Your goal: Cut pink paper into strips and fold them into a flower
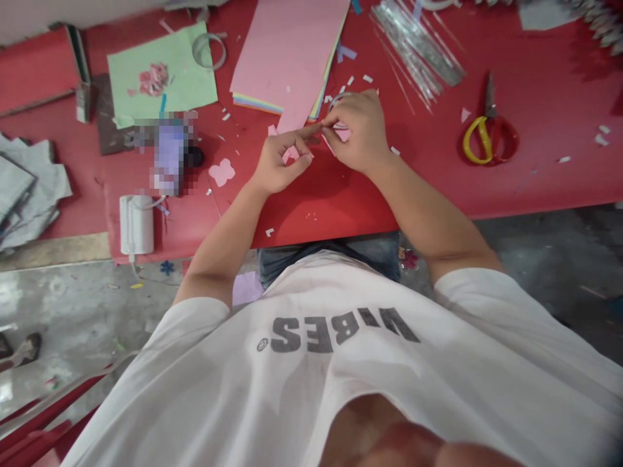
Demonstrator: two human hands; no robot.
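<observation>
Both my hands meet over the red table [535, 130], just in front of a stack of coloured paper sheets [292, 52] topped by a pink one. My right hand [357, 130] is curled, its fingers pinched on a small pink paper piece [342, 135]. My left hand [282, 159] reaches across with forefinger and thumb pinching the same piece at its left edge. More pink paper shows under my left fingers. A cut-out pink flower shape [222, 172] lies on the table left of my left hand.
Scissors with yellow and red handles [488, 133] lie at the right. Clear plastic strips [418, 45] lie beyond. A green sheet [163, 71] with pink bits, a tape ring [209, 50], a white box [137, 224] and grey paper [29, 188] are at the left. Small paper scraps are scattered around.
</observation>
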